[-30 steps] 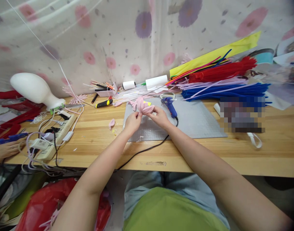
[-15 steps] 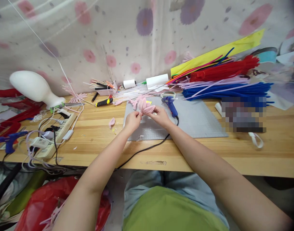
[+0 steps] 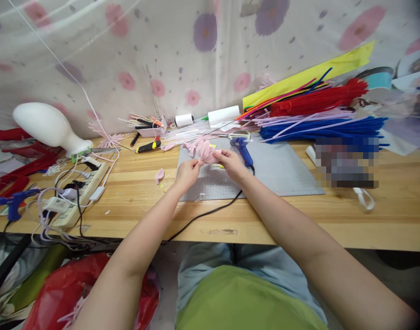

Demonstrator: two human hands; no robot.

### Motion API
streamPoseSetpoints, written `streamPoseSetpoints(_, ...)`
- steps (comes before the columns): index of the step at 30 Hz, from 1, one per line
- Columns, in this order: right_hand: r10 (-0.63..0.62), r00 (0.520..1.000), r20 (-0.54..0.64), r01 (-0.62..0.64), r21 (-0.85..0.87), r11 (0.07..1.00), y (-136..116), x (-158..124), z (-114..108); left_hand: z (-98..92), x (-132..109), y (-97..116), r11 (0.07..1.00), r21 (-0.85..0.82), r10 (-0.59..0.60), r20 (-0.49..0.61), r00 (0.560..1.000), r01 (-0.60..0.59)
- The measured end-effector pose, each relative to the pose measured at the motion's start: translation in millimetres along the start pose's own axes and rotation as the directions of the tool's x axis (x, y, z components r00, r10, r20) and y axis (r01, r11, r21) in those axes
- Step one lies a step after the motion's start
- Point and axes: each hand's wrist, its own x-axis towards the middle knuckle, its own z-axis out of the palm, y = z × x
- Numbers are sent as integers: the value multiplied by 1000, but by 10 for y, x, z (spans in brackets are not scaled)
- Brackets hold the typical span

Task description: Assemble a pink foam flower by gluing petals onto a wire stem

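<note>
My left hand (image 3: 186, 173) and my right hand (image 3: 232, 164) pinch a pink petal flower (image 3: 203, 150) between them, held just above a grey cutting mat (image 3: 279, 176) on the wooden table (image 3: 134, 192). The fingers of both hands are closed on the flower's base. A blue glue gun (image 3: 242, 150) lies on the mat right behind my right hand, its black cord (image 3: 210, 213) running off the table's front edge. A loose pink petal (image 3: 159, 175) lies on the wood to the left of my left hand.
Bundles of blue (image 3: 320, 128), red (image 3: 316, 101) and lilac pipe cleaners lie at the back right. A white foam shape (image 3: 48, 127), a power strip (image 3: 82, 188) with cables and a second blue glue gun (image 3: 13, 204) are at the left. A yellow-black cutter (image 3: 148, 146) and white rolls (image 3: 223, 115) sit behind.
Both hands have kept hold of the pink flower and turned it slightly; its petals look more bunched. A hand seen at the far left a second ago is gone.
</note>
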Motion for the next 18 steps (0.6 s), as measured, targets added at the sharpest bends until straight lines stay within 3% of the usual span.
streamPoseSetpoints(4,75,997,-12,-74,50,996,-43,27,-10,-13,9,-19,1000,-11,27,21,999,-26)
streamPoseSetpoints(12,-47,998,-43,49,28,998,-142,29,-6,-44,30,-56,999,17,-28,9,1000,28)
streamPoseSetpoints(18,85,995,43,-90,156,984,-199,38,-3,-88,41,-50,994,53,93,23,995,-94)
